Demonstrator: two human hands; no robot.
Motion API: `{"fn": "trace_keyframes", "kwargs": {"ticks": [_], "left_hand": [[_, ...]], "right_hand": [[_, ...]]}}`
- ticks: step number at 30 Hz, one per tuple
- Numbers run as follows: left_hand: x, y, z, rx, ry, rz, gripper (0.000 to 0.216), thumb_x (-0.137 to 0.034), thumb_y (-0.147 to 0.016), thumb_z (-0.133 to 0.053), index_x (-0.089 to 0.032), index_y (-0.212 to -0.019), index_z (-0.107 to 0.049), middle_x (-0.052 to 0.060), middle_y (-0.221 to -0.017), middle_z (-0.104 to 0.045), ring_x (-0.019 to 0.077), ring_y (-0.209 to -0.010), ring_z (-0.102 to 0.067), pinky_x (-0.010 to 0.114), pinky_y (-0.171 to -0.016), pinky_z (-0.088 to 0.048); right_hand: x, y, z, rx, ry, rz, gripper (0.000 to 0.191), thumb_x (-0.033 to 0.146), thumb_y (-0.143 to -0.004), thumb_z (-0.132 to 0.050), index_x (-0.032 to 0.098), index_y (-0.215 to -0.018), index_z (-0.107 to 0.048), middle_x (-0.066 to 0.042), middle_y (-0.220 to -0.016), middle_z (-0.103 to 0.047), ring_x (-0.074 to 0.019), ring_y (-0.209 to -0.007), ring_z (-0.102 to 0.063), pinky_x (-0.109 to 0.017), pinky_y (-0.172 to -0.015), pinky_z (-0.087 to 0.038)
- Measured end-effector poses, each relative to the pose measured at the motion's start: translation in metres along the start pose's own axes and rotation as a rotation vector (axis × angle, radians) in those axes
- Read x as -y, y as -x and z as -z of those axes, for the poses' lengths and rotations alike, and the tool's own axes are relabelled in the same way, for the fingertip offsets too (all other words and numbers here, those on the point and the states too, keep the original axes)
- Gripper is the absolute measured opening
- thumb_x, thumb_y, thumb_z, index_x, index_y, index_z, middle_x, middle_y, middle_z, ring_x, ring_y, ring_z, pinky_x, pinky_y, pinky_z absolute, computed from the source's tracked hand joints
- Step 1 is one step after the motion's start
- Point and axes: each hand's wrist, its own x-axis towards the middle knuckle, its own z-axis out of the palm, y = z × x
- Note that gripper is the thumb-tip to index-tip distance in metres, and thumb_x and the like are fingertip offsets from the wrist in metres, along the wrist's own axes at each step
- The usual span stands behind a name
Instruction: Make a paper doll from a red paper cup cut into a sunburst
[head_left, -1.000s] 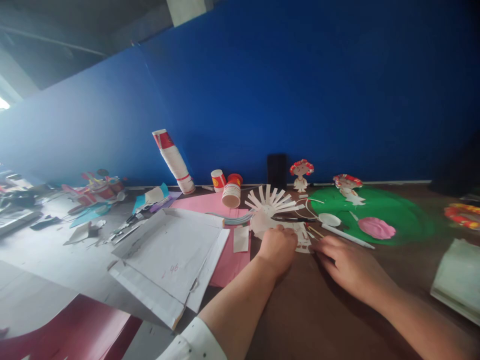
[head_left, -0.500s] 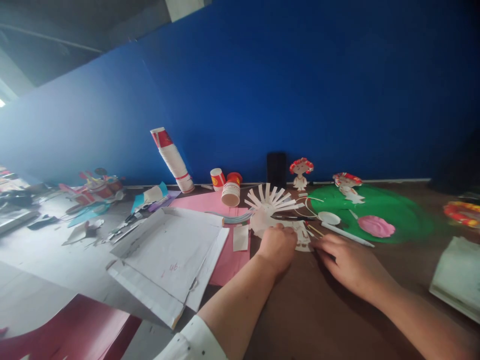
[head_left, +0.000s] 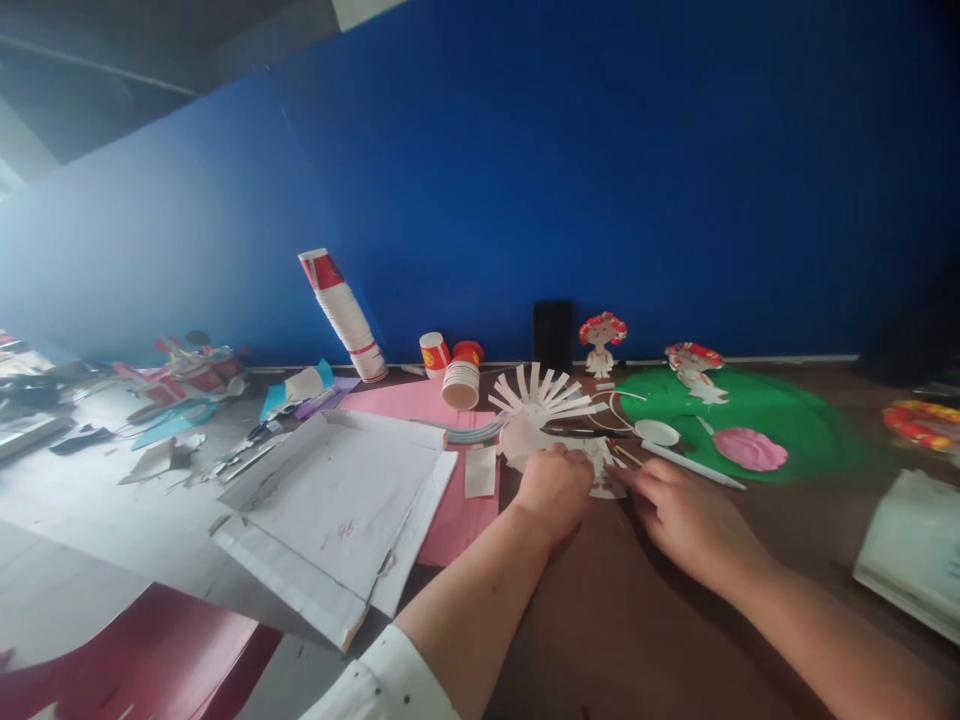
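Note:
On the brown table lies a white paper piece with drawn marks and cut-outs (head_left: 602, 470). My left hand (head_left: 556, 487) rests on its left side with fingers curled, pinning it down. From the right, my right hand (head_left: 679, 505) reaches in, its index finger stretched out to touch the paper's edge and its thumb lower and apart. Just beyond the hands sits a white paper cup cut into a fan of strips (head_left: 541, 392). A thin yellowish stick (head_left: 627, 455) and a white pen-like tube (head_left: 694, 466) lie close to my right hand.
Left stand a shallow white box lid (head_left: 345, 490), pink paper (head_left: 457, 525) and a tall stack of paper cups (head_left: 343, 315). Behind, paper figures (head_left: 600, 345) stand by a blue partition (head_left: 600, 180). A pink scalloped piece (head_left: 750, 449) lies on a green sheet (head_left: 814, 430).
My right index finger has moved slightly left onto the edge of the white paper piece. My left hand stays in place on it. The view has shifted only slightly.

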Motion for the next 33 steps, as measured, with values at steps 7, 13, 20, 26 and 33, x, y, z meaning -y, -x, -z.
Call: {"fn": "trace_keyframes", "kwargs": {"ticks": [7, 13, 20, 26, 33], "left_hand": [[-0.001, 0.0013, 0.0, -0.012, 0.012, 0.01, 0.016, -0.013, -0.091, -0.052, -0.012, -0.097, -0.067, 0.012, -0.1, -0.069, 0.0248, -0.097, -0.064, 0.032, -0.075, -0.055], [-0.0009, 0.0021, 0.001, -0.002, 0.017, 0.029, 0.017, -0.011, -0.091, -0.051, -0.012, -0.099, -0.066, 0.013, -0.1, -0.069, 0.0246, -0.097, -0.064, 0.031, -0.074, -0.056], [-0.0004, 0.0018, 0.0012, 0.008, 0.029, 0.029, 0.018, -0.012, -0.091, -0.051, -0.012, -0.1, -0.067, 0.013, -0.101, -0.069, 0.0246, -0.098, -0.063, 0.031, -0.075, -0.055], [0.0001, 0.0018, 0.0025, 0.022, 0.031, 0.031, 0.018, -0.013, -0.092, -0.05, -0.013, -0.1, -0.066, 0.012, -0.103, -0.068, 0.0241, -0.099, -0.063, 0.03, -0.076, -0.054], [-0.0004, 0.0034, -0.0044, -0.039, 0.04, 0.053, 0.018, -0.02, -0.096, -0.049, -0.014, -0.1, -0.066, 0.011, -0.103, -0.068, 0.0241, -0.099, -0.062, 0.031, -0.073, -0.054]], "right_hand": [[0.002, 0.0002, -0.0002, -0.005, 0.025, 0.052, 0.047, 0.014, -0.084, -0.048, 0.028, -0.124, -0.07, -0.006, -0.09, -0.065, -0.0217, -0.081, -0.066, -0.03, -0.061, -0.044], [-0.0004, 0.0019, -0.0021, -0.04, 0.025, 0.083, 0.047, 0.012, -0.084, -0.05, 0.028, -0.123, -0.07, -0.005, -0.09, -0.066, -0.0211, -0.082, -0.065, -0.03, -0.063, -0.044], [0.001, 0.0008, -0.0011, -0.035, 0.027, 0.089, 0.045, 0.012, -0.084, -0.048, 0.027, -0.119, -0.071, -0.006, -0.09, -0.066, -0.0214, -0.082, -0.065, -0.03, -0.062, -0.044], [0.0028, 0.0004, 0.0014, 0.019, 0.045, 0.076, 0.041, 0.012, -0.083, -0.05, 0.03, -0.112, -0.074, -0.006, -0.094, -0.065, -0.0221, -0.086, -0.065, -0.031, -0.067, -0.044], [0.0036, -0.0009, 0.0018, 0.04, 0.05, 0.081, 0.042, 0.012, -0.083, -0.053, 0.031, -0.115, -0.074, -0.006, -0.095, -0.065, -0.0237, -0.088, -0.065, -0.034, -0.072, -0.046]]}}
